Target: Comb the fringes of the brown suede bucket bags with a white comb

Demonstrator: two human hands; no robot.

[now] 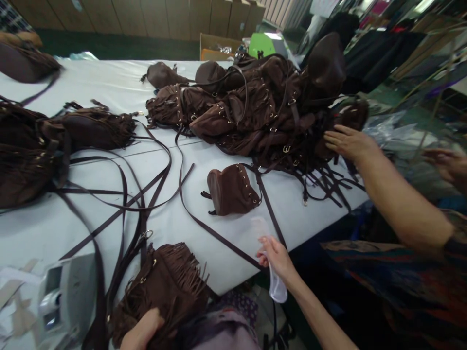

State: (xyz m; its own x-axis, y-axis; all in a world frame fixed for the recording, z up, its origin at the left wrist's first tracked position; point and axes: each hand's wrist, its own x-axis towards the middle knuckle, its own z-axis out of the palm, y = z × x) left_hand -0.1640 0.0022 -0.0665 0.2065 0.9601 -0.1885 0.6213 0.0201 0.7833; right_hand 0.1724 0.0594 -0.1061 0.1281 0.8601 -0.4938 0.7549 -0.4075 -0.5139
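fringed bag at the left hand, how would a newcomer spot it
Find the white table, then the grey device at its near side. To the right of that is the fringed brown bag. Unlike the bags further back, it has the left hand on it.

A white table [299, 218] carries a small brown bag [233, 192] just beyond the person's right fingers [265, 241]. Farther past them lies a heap of brown bags [251, 104]; dark straps [143, 216] and, farther over, a grey device [80, 296] lie to their left.
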